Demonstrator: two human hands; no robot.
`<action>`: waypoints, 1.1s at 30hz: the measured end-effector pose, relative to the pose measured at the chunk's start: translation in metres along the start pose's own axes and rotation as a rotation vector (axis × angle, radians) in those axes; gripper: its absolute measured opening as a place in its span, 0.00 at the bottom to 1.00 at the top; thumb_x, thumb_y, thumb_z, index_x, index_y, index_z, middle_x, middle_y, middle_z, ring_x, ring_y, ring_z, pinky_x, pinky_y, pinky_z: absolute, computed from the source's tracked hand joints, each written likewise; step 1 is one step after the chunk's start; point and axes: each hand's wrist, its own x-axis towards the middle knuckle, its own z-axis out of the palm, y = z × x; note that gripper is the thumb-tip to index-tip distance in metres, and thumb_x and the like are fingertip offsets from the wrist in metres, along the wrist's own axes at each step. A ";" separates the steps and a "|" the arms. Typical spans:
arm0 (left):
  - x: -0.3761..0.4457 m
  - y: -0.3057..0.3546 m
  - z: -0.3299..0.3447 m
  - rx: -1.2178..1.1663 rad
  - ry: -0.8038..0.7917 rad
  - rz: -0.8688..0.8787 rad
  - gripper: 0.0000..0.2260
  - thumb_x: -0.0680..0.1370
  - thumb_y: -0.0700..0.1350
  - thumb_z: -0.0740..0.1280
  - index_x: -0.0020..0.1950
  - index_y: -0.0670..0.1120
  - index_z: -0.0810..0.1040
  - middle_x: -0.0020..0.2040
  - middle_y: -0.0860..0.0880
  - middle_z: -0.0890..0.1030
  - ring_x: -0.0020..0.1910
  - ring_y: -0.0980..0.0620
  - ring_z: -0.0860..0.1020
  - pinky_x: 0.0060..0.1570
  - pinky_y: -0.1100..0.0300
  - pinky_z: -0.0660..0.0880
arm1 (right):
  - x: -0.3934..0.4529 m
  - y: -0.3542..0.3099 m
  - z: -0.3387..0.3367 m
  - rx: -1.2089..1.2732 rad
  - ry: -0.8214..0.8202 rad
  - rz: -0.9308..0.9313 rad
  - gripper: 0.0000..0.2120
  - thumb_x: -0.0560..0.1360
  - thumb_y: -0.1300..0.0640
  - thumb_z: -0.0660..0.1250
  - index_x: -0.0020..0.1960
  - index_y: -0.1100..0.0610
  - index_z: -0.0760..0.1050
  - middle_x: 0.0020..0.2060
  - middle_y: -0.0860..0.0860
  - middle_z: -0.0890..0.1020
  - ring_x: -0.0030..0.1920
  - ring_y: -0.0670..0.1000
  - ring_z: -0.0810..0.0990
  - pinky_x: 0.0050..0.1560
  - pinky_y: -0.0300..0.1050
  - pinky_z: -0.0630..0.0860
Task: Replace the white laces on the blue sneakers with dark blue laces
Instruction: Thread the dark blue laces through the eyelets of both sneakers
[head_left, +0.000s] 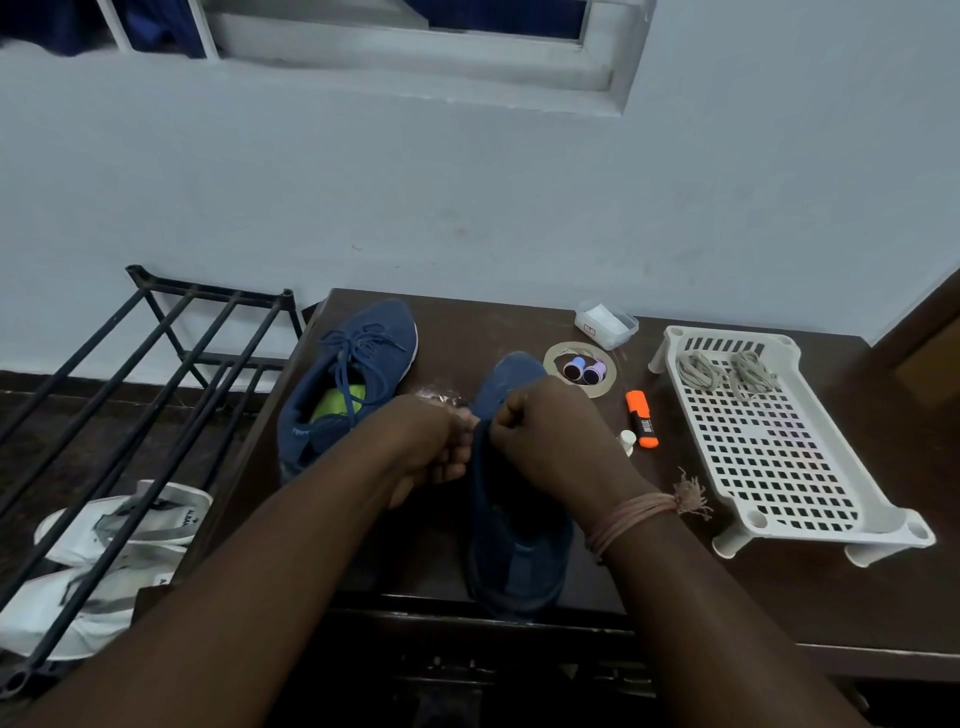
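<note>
Both sneakers are navy blue; the left sneaker (347, 382) has dark blue laces (358, 345) and a yellow-green insole (335, 404), while the right sneaker (511, 499) is mostly hidden. The tabletop (727, 582) is dark brown. A white tray (769, 441) with a grid of square holes carries pale laces (727, 370), seemingly greyish-white. The marker (642, 418) is orange with a black band.

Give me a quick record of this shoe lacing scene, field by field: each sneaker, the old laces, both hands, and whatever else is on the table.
left sneaker: on the table, dark blue lace already threaded
right sneaker: on the table, both hands working over its eyelets
white laces: two bundles in the white basket
left hand: fingers closed, contents hidden
right hand: fingers closed, contents hidden
other items: orange highlighter, tape roll, small plastic box
</note>
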 end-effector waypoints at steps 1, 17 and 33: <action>0.001 -0.001 0.001 0.044 -0.016 0.002 0.08 0.82 0.40 0.62 0.49 0.44 0.80 0.36 0.48 0.79 0.33 0.55 0.75 0.31 0.62 0.74 | 0.000 0.000 0.000 0.004 -0.005 0.007 0.10 0.73 0.58 0.66 0.34 0.59 0.80 0.32 0.53 0.82 0.34 0.52 0.80 0.41 0.52 0.81; -0.025 0.044 -0.056 0.173 0.288 0.377 0.13 0.75 0.55 0.64 0.39 0.46 0.73 0.35 0.46 0.73 0.24 0.53 0.66 0.28 0.61 0.66 | -0.018 0.019 -0.041 0.018 -0.349 0.267 0.13 0.72 0.51 0.75 0.44 0.54 0.71 0.42 0.51 0.79 0.41 0.49 0.75 0.36 0.42 0.69; -0.034 0.050 -0.045 -0.804 -0.117 0.264 0.21 0.84 0.55 0.58 0.34 0.47 0.67 0.38 0.47 0.81 0.32 0.52 0.76 0.35 0.59 0.74 | -0.028 -0.003 -0.037 -0.192 -0.340 0.229 0.13 0.80 0.56 0.64 0.60 0.63 0.77 0.56 0.60 0.82 0.55 0.59 0.81 0.55 0.49 0.78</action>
